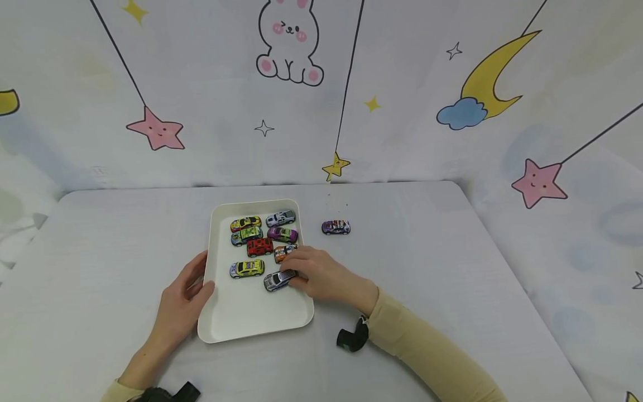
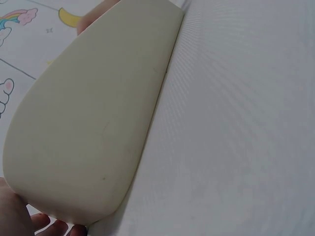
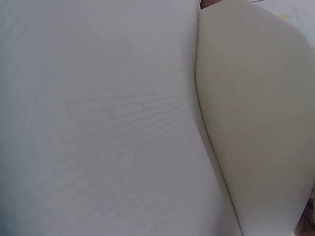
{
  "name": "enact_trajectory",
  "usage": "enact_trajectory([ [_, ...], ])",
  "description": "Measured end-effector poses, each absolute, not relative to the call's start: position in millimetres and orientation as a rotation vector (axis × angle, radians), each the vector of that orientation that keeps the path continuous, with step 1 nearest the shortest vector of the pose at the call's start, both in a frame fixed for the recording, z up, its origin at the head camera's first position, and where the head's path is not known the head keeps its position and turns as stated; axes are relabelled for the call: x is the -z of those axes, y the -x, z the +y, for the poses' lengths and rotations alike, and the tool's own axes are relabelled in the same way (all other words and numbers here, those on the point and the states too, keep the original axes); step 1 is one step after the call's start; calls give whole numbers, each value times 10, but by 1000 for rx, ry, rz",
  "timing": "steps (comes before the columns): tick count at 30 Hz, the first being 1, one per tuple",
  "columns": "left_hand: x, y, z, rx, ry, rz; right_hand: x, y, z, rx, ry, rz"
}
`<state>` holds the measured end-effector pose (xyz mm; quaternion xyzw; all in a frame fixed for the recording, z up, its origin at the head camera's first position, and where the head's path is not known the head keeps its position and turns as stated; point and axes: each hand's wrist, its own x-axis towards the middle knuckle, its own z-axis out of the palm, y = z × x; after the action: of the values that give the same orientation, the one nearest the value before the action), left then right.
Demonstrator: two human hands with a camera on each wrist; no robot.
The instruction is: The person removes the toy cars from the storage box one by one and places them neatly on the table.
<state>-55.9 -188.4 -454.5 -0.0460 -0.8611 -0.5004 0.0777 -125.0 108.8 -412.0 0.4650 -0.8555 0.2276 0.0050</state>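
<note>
A white tray (image 1: pixel 236 318) lies on the table and carries several toy cars. My right hand (image 1: pixel 316 273) reaches over the tray's right rim and pinches a silver car (image 1: pixel 277 280) inside it. An orange car (image 1: pixel 282 252) sits just behind those fingers. My left hand (image 1: pixel 188 293) holds the tray's left rim, thumb on the inner edge. In the left wrist view the tray's outer wall (image 2: pixel 93 118) fills the left half, with fingertips (image 2: pixel 49 227) under it. The right wrist view shows only the tray's wall (image 3: pixel 261 113) and the tablecloth.
A purple car (image 1: pixel 335 226) stands alone on the table right of the tray. Further cars, among them a yellow one (image 1: pixel 247 268) and a red one (image 1: pixel 259 246), fill the tray's far half. A cartoon backdrop rises behind the table's far edge.
</note>
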Motion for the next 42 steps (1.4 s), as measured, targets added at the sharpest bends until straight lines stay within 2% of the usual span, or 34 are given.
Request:
enact_trajectory([
  [13,4551,555,-1900,1486,127,-2584,4228,1284,1086,-780,-1459,-2549],
  [23,4553,556,-1891,1499,132,-2578,4453,1320,1099,-1102,-1393,-2197],
  [42,4576,566,-1891,1513,145,-2564,4553,1371,1129,-1042,-1187,-2015],
])
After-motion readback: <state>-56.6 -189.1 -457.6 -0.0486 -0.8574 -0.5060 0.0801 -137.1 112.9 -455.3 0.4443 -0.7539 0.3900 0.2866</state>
